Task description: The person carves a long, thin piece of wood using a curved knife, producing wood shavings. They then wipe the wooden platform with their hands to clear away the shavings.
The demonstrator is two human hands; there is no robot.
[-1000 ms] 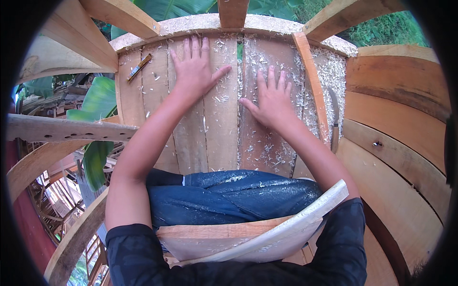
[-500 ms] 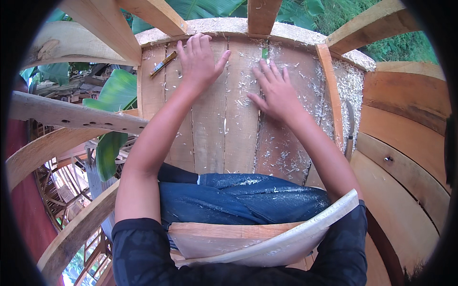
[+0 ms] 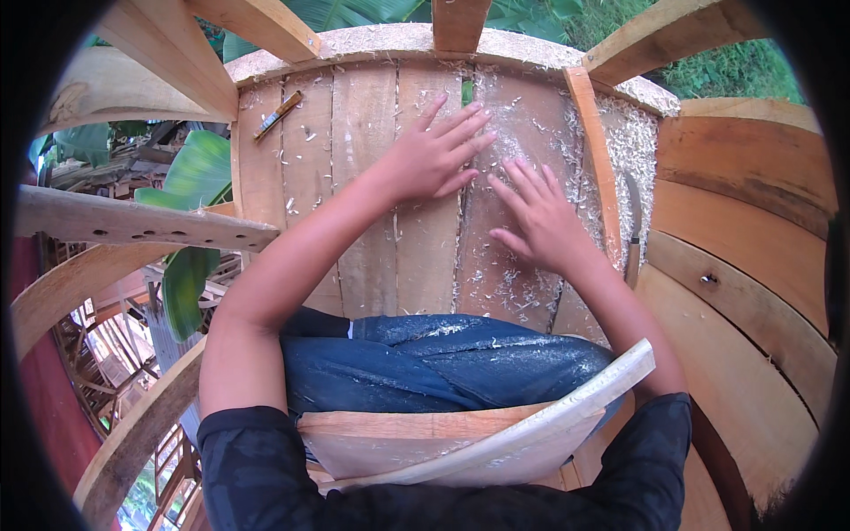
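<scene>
My left hand (image 3: pixel 439 152) lies palm down over the plank floor (image 3: pixel 364 239), its fingers spread and pointing right. Close beside it, my right hand (image 3: pixel 537 215) is also flat with fingers apart, pointing up and left. Neither hand holds anything. White wood shavings (image 3: pixel 511 139) are scattered over the planks around the fingers, thickest to the right. Across my lap rests a wooden board (image 3: pixel 434 447) with a pale curved strip (image 3: pixel 531 429) along it.
A narrow yellow-brown packet (image 3: pixel 278 115) lies on the left planks. A curved-blade knife (image 3: pixel 634 226) sits right of an upright orange-brown rib (image 3: pixel 595 159), near heaped shavings. Curved beams (image 3: pixel 390 42) and side planks (image 3: pixel 744 173) surround me, with a drilled bar (image 3: pixel 133 218) at left.
My left hand has swept right and a little down across the planks. My right hand has shifted right and toward me. The view has moved slightly.
</scene>
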